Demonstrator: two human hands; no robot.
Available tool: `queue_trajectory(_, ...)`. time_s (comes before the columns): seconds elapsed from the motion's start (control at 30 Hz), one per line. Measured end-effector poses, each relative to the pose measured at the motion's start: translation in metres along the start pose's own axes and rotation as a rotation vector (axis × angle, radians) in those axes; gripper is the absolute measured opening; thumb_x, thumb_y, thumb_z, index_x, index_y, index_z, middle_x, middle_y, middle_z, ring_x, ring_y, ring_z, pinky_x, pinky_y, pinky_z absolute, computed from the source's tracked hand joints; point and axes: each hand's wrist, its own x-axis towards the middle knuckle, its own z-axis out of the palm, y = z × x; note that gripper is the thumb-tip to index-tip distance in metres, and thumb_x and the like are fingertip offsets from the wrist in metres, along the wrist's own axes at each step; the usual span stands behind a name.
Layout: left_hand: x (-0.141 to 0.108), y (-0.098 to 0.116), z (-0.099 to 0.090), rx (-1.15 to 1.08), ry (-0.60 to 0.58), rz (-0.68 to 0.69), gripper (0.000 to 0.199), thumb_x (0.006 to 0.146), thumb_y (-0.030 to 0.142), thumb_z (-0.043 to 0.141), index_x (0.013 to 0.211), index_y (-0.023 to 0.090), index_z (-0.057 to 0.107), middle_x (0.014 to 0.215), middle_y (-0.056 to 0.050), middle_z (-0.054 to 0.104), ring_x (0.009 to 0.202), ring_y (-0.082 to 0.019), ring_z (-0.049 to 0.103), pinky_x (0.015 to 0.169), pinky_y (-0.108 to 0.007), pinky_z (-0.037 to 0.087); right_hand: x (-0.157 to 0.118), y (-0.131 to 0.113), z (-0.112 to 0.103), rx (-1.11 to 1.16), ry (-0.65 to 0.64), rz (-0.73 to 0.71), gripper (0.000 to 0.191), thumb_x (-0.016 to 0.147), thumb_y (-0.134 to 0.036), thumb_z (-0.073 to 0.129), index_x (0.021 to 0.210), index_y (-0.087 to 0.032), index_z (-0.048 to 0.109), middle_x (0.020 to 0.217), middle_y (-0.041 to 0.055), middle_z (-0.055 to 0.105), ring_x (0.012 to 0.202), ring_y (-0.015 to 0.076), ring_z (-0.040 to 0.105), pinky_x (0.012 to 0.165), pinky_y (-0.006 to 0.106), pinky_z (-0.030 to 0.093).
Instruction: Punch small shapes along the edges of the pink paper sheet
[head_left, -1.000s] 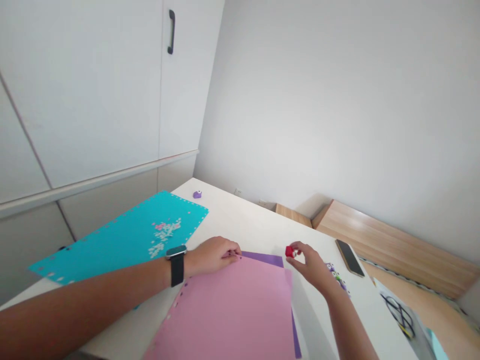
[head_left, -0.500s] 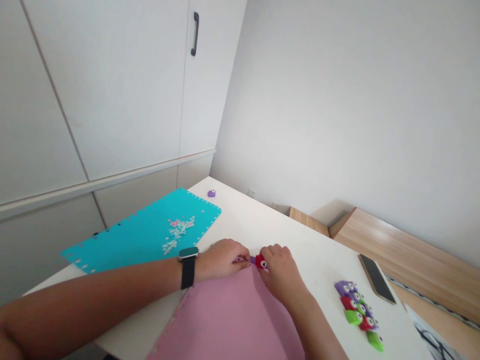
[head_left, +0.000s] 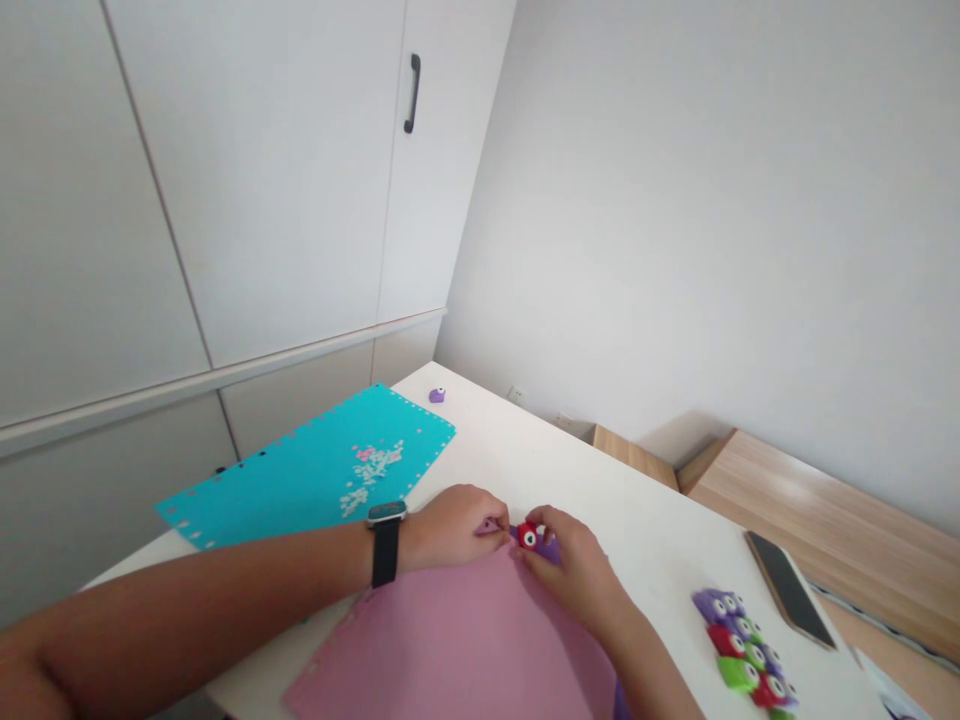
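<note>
A pink sheet lies before me, with purple showing under its far and right edges. My left hand, a watch on its wrist, is closed in a pinch on the sheet's far edge. My right hand grips a small red hole punch with a round white eye, between thumb and fingers at that same edge. The punch sits just right of my left fingertips. Whether its jaws are pressed together cannot be made out.
A turquoise sheet with holes along its edges carries white and pink paper dots. One purple punch stands at the far corner. Several coloured punches cluster at right, near a phone. The white table meets a cabinet and wall.
The view has shifted, so the table things sit lower and further right. My right fingers have spread a little around the red hole punch, showing more of it. My left hand keeps its pinch.
</note>
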Motion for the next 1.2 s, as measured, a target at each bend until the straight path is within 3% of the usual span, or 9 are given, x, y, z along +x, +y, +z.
queue_trajectory(0.23,0.0,0.002,-0.001,0.024,0.006,0.016,0.016,0.088,0.033,0.06,0.09,0.026,0.074,0.08,0.0,0.074,0.075,-0.019,0.067,0.065,-0.026,0.037,0.002,0.007,-0.008,0.284,-0.108,0.064,0.022,0.085,-0.037,0.07,0.102,-0.023,0.066,0.091,0.0007,0.072,0.076,0.0169,0.063,0.067,0.026,0.044)
queue_trajectory(0.4,-0.001,0.003,0.0,0.032,0.005,0.032,0.017,0.088,0.031,0.058,0.092,0.026,0.074,0.082,0.0,0.075,0.077,-0.019,0.067,0.065,-0.026,0.038,0.005,0.014,-0.003,0.417,-0.152,0.072,0.034,0.084,-0.043,0.071,0.111,-0.023,0.067,0.101,0.0031,0.072,0.074,0.0158,0.062,0.064,0.026,0.044)
queue_trajectory(0.53,-0.001,0.003,0.0,0.031,0.008,0.033,0.018,0.088,0.032,0.058,0.09,0.025,0.074,0.081,-0.001,0.075,0.077,-0.019,0.068,0.066,-0.026,0.038,0.004,0.016,-0.001,0.522,-0.19,0.128,0.04,0.085,-0.05,0.07,0.112,-0.021,0.066,0.089,0.0027,0.07,0.065,0.0132,0.057,0.057,0.024,0.04)
queue_trajectory(0.67,-0.001,0.003,-0.001,0.034,-0.004,0.045,0.018,0.089,0.033,0.058,0.088,0.024,0.073,0.079,-0.001,0.074,0.075,-0.019,0.067,0.066,-0.026,0.038,0.003,0.016,-0.005,0.62,-0.229,0.131,0.037,0.084,-0.049,0.072,0.108,-0.02,0.066,0.088,0.0019,0.069,0.068,0.0124,0.058,0.059,0.023,0.04)
queue_trajectory(0.93,-0.002,0.005,0.0,0.081,-0.011,0.089,0.016,0.089,0.032,0.057,0.089,0.024,0.072,0.084,-0.002,0.075,0.08,-0.021,0.067,0.069,-0.027,0.039,0.003,0.018,-0.001,0.593,-0.214,0.107,0.03,0.083,-0.038,0.074,0.105,-0.019,0.068,0.099,0.0053,0.072,0.086,0.0186,0.066,0.079,0.032,0.051)
queue_trajectory(1.2,-0.002,0.004,0.001,0.086,-0.02,0.091,0.016,0.089,0.03,0.058,0.09,0.025,0.072,0.086,-0.001,0.075,0.082,-0.021,0.068,0.069,-0.027,0.04,-0.002,0.007,-0.004,0.446,-0.225,0.104,0.025,0.084,-0.036,0.07,0.104,-0.021,0.066,0.095,0.0031,0.073,0.08,0.0176,0.066,0.072,0.029,0.051)
